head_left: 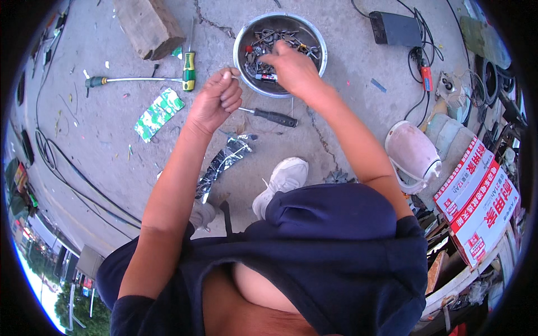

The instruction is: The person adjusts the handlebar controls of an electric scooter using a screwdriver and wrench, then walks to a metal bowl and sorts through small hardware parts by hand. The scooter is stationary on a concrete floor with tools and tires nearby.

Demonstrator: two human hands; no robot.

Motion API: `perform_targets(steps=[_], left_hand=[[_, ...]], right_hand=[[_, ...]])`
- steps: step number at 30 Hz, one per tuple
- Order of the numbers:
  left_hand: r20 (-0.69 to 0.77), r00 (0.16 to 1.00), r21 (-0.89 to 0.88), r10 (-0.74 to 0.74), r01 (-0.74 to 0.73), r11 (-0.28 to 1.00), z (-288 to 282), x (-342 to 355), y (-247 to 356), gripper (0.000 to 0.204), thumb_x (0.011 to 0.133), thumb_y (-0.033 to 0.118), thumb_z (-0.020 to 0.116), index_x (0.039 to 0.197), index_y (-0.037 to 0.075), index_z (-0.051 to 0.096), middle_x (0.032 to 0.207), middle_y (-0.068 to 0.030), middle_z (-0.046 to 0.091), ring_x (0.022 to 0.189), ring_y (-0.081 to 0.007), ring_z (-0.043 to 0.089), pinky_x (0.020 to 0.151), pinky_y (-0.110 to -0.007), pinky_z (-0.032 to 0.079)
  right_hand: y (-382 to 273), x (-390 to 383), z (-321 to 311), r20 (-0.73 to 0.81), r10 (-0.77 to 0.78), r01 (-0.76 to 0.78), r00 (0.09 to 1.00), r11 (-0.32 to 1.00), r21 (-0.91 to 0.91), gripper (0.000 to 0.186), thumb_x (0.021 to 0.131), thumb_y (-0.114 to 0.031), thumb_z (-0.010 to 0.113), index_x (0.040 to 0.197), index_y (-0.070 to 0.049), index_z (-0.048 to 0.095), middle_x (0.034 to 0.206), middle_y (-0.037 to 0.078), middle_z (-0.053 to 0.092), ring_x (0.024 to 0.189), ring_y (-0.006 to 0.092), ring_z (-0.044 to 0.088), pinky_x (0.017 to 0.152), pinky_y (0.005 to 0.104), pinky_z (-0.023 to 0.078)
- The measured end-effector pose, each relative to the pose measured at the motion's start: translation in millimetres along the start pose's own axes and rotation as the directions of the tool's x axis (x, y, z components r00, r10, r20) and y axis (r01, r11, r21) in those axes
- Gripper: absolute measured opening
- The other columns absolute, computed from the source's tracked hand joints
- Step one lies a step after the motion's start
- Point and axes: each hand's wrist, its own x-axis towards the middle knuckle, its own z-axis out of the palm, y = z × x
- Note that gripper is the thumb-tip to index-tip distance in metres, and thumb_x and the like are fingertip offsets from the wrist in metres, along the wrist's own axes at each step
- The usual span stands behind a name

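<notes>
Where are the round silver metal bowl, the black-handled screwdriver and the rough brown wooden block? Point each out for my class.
Round silver metal bowl [282, 22]: head view, far inner wall.
Black-handled screwdriver [274, 117]: head view, black handle.
Rough brown wooden block [147, 25]: head view, upper face.

The grey concrete floor [353, 67] is cracked in places. On it stands a metal bowl [263, 21], with a wooden block [147, 28] to its left. A green-and-yellow-handled screwdriver [189, 71] lies between the two, and a black-handled screwdriver [274, 117] just below the bowl. A green-and-white wrapper [159, 115], a crumpled silver wrapper [225, 159] and a blue strip [378, 85] are scattered about, and a black box [396, 29] sits among cables [431, 47]
</notes>
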Motion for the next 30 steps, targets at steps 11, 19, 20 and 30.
perform_targets(steps=[11,19,20,30], left_hand=[[-0.19,0.975,0.553,0.115,0.01,0.833,4,10,-14,0.02,0.102,0.023,0.037,0.102,0.007,0.05,0.059,0.0068,0.028,0.048,-0.0035,0.023,0.044,-0.021,0.021],[-0.245,0.964,0.539,0.101,0.049,0.841,7,9,-13,0.019,0.102,0.024,0.038,0.101,0.008,0.049,0.058,0.0072,0.026,0.046,-0.0034,0.022,0.042,-0.021,0.019],[-0.246,0.964,0.535,0.098,0.051,0.844,8,9,-13,0.019,0.102,0.024,0.038,0.101,0.008,0.049,0.058,0.0072,0.026,0.046,-0.0034,0.022,0.042,-0.021,0.019],[-0.248,0.965,0.515,0.089,0.053,0.855,3,8,-16,0.018,0.102,0.023,0.037,0.101,0.009,0.048,0.059,0.0068,0.026,0.046,-0.0036,0.022,0.042,-0.021,0.019]], right_hand=[[5,8,0,-0.047,-0.038,0.03,0.998,0.987,-0.157,0.022,0.071,-0.003,0.062,0.091,-0.007,0.069,0.096,0.016,0.058,0.095,0.0313,0.059,0.082,0.0418,0.049],[13,11,3,-0.146,-0.032,-0.004,0.989,0.97,-0.244,0.03,0.075,-0.004,0.058,0.103,-0.007,0.067,0.093,0.018,0.059,0.093,0.0326,0.059,0.079,0.0433,0.046],[15,11,4,-0.15,-0.021,-0.015,0.988,0.972,-0.235,0.03,0.075,-0.004,0.057,0.103,-0.006,0.067,0.093,0.018,0.059,0.093,0.0327,0.059,0.079,0.0434,0.046],[2,-13,11,0.028,-0.144,0.146,0.989,0.986,-0.082,0.017,0.076,-0.015,0.064,0.088,-0.004,0.067,0.093,0.014,0.058,0.093,0.0315,0.057,0.08,0.044,0.046]])
